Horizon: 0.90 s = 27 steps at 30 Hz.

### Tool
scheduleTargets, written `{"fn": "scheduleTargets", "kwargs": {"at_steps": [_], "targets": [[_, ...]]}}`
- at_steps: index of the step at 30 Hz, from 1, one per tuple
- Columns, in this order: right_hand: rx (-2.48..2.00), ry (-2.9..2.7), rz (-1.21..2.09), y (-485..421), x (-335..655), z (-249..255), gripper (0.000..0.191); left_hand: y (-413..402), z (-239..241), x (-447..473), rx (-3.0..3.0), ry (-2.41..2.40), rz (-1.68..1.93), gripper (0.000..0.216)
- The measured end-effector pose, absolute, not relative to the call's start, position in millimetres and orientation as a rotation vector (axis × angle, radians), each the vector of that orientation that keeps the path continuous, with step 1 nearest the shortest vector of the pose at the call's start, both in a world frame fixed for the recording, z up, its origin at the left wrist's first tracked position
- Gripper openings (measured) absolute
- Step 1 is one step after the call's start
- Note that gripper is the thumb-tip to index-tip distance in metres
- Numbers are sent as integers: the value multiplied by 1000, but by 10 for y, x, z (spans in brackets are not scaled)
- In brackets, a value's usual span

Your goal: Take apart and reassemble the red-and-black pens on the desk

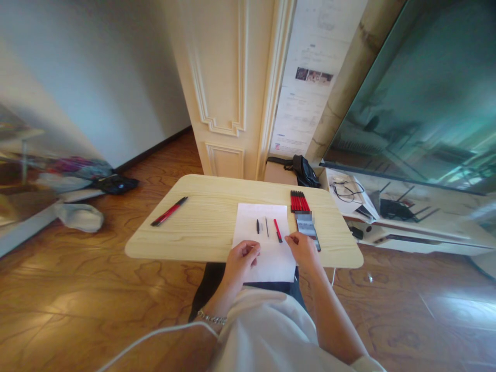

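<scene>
My left hand [245,257] hovers over the lower left of a white paper sheet [271,266], thumb and fingertips pinched together; whatever is between them is too small to make out. My right hand [304,248] is at the sheet's right edge, its fingers also closed in a pinch with their contents unclear. Between and beyond the hands, pen parts lie apart on the paper: a short black piece [258,226], a thin dark refill [266,227] and a red pen barrel [278,230] with a black end. The barrel is nearest my right fingertips.
A phone [309,232] lies beside my right hand, below a row of several red-and-black pens [300,201]. More such pens [169,212] lie at the left of the wooden table [209,227]. A black bag [305,170] stands behind; a white cable [155,333] crosses my left arm.
</scene>
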State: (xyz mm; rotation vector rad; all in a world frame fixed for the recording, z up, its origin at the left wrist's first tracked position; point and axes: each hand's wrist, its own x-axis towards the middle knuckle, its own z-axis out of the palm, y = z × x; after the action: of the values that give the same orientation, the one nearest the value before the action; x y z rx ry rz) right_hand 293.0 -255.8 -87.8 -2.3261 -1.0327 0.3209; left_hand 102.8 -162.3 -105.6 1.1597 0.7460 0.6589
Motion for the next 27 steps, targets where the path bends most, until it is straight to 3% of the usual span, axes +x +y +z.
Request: {"fn": "scheduleTargets", "kwargs": {"at_steps": [10,19,27], "targets": [[-2371,-1143,304,-2198,3029,-850,21,-1678,-1126,1056,1276,734,653,31],[-2591,-1157,326,-1801,3109,-940,39,-1658,-1146,1056,1305,736,664,28],[-2620,-1088,331,-1781,3166,-917,30,-1676,-1114,1078,1354,738,692,29]]}}
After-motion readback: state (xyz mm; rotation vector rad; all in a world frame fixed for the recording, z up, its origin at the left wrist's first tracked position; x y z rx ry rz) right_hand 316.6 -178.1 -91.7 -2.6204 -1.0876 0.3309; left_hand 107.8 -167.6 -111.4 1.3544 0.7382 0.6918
